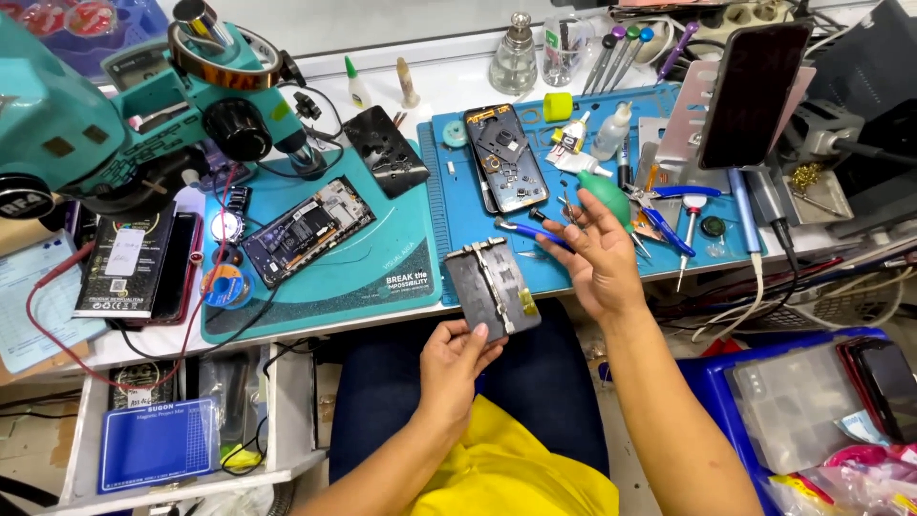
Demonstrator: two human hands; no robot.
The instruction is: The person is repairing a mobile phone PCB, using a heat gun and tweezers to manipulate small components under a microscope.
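The desk (pixel 420 76) is white and full of repair things: a big teal microscope (pixel 105 105) stands at the far left, a teal mat (pixel 382 258) lies under an opened phone (pixel 306 229), and next to it a blue mat (pixel 458 239) carries a second opened phone (pixel 506 158), a green air blower (pixel 604 194) and small tools. In front of the desk edge, above the lap, the left hand (pixel 457 355) holds a grey metal phone holder (pixel 492 289) by its near end, the fingers closed around this lower edge. The long axis of the holder runs away from the person, a little tilted to the left. The right hand (pixel 597 253) is just beside the holder, on its right side, and its fingers pinch blue-handled tweezers (pixel 527 230) whose tips point left, over the far end of the holder. The right hand is therefore nearer to the top of the holder, the left hand to its bottom.
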